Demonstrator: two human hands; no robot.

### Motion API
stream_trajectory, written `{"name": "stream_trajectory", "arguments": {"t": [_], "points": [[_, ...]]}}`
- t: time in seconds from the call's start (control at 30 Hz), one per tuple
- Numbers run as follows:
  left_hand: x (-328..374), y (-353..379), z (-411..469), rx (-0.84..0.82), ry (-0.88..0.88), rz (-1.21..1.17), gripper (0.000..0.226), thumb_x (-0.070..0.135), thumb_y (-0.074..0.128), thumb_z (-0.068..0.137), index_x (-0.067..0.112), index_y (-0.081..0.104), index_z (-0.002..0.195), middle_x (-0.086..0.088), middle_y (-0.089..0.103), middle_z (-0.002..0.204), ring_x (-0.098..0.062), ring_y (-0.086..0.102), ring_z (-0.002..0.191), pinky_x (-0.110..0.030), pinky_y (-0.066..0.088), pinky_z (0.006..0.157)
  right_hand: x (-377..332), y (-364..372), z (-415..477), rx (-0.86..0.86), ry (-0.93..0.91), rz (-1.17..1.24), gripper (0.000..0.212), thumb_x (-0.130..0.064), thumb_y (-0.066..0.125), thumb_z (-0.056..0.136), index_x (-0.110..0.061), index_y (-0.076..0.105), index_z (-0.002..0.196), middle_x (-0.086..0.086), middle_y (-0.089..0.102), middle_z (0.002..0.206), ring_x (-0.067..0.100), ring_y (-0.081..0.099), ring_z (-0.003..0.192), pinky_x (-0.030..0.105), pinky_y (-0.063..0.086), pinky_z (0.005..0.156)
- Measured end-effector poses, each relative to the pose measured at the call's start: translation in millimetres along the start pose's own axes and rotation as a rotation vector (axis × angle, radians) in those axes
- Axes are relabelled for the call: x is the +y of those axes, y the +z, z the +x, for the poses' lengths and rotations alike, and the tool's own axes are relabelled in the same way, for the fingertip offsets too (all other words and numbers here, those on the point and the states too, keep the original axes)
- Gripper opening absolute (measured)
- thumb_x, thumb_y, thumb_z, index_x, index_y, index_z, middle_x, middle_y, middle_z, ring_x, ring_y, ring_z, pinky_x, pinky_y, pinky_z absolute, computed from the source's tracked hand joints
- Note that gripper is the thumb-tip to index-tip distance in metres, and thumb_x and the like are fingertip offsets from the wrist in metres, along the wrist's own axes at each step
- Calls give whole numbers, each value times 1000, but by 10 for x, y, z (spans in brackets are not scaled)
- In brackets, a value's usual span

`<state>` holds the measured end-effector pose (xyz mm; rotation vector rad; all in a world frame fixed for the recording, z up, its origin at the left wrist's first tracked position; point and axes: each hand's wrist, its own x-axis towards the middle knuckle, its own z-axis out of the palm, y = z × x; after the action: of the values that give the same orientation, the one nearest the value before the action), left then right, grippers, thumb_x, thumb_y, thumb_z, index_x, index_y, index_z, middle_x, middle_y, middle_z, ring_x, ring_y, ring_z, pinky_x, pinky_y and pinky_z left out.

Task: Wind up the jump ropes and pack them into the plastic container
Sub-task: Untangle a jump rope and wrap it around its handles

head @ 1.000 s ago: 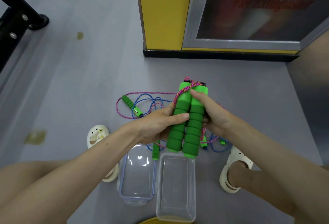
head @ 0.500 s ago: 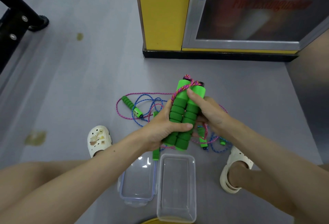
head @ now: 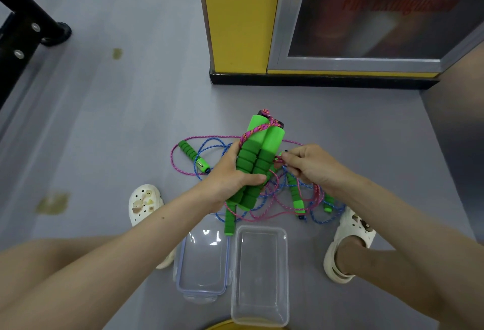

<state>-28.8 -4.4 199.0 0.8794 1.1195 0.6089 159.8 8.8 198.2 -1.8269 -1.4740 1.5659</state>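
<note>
Two handles clamped, cord pinched for the wrap

Two green foam handles (head: 258, 162) sit side by side in the left hand (head: 230, 177), fingers closed round their lower half, long axis pointing up and away from the person, slightly tilted. Pink cord (head: 258, 128) crosses the top ends. Right hand (head: 311, 165) is just right of the handles, thumb and fingertips pinched shut on a strand of the same pink cord, other fingers curled. So the bundle lies left of the pinching fingers, close by; next wrap probably goes across the handles' short axis, and the right hand is the one placed to lead it.

Below the hands: a tangle of loose pink and blue ropes (head: 277, 206) on the grey floor (head: 104, 133) with more green handles in it, one off to the left (head: 192, 156). Slack runs into that tangle and could snag.

Clear plastic container (head: 259, 314) sits empty nearest the person, its lid (head: 203, 290) touching on its left. White clogs (head: 142, 205) flank the pile.
</note>
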Motion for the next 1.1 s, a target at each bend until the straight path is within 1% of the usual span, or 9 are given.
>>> {"name": "stream_trajectory", "arguments": {"t": [0.07,0.2,0.27,0.33,0.47,0.53,0.67,0.93,1.1], "points": [[1,22,-4,-20,-3,-8,59,-13,66,79,19,48,124,-11,70,98,-23,70,77,-34,58,65,25,34,9,51,1,-45,46,-20,45,100,-12,49,55,-7,45,43,3,36,39,17,31,49],[-7,25,-4,-50,-7,-13,61,-12,67,78,22,49,125,-12,70,103,-23,69,87,-35,58,72,42,-3,32,92,18,-79,33,-22,48,99,-2,69,84,23,68,88,23,58,75,33,44,76],[-5,11,1,-40,-12,-8,59,-11,68,78,24,51,123,-9,71,103,-22,70,88,-35,59,73,27,-56,8,87,-4,-22,30,-19,50,98,-4,68,80,17,66,74,24,57,65,35,47,71],[0,-12,11,-16,-11,13,58,-10,69,78,22,52,123,-6,72,101,-22,71,86,-37,59,74,15,-61,-34,39,-36,38,33,-17,49,98,-10,63,69,1,51,51,13,38,47,29,34,52],[-7,2,19,17,5,43,58,-10,70,77,19,52,124,-7,72,100,-22,71,84,-37,59,74,13,-6,-57,-70,0,125,22,-16,43,101,-19,65,103,-1,43,51,11,26,46,23,19,46],[-8,27,12,9,11,41,58,-11,70,77,20,53,123,-9,71,104,-23,70,89,-38,59,78,-17,-39,-82,-131,-30,97,20,-17,47,99,-15,65,107,-3,44,49,11,28,44,22,20,45],[-7,38,-2,-27,14,25,56,-11,70,77,22,54,119,-10,71,103,-25,70,88,-40,59,79,-66,-119,-133,-151,-104,64,15,-9,58,92,-12,69,102,-15,66,59,-5,53,46,7,37,48],[-12,67,-4,-7,9,70,56,-9,70,77,19,52,122,-11,70,106,-22,70,86,-36,59,76,-15,20,-65,30,-38,-98,34,-10,50,96,-15,60,64,2,50,49,0,37,32,10,30,40],[-35,82,18,90,61,226,58,-6,73,76,23,51,120,-3,70,100,-18,68,87,-33,58,79,-8,56,-70,-52,57,64,30,-19,47,100,-7,66,79,2,50,42,8,30,32,21,26,38]]}}
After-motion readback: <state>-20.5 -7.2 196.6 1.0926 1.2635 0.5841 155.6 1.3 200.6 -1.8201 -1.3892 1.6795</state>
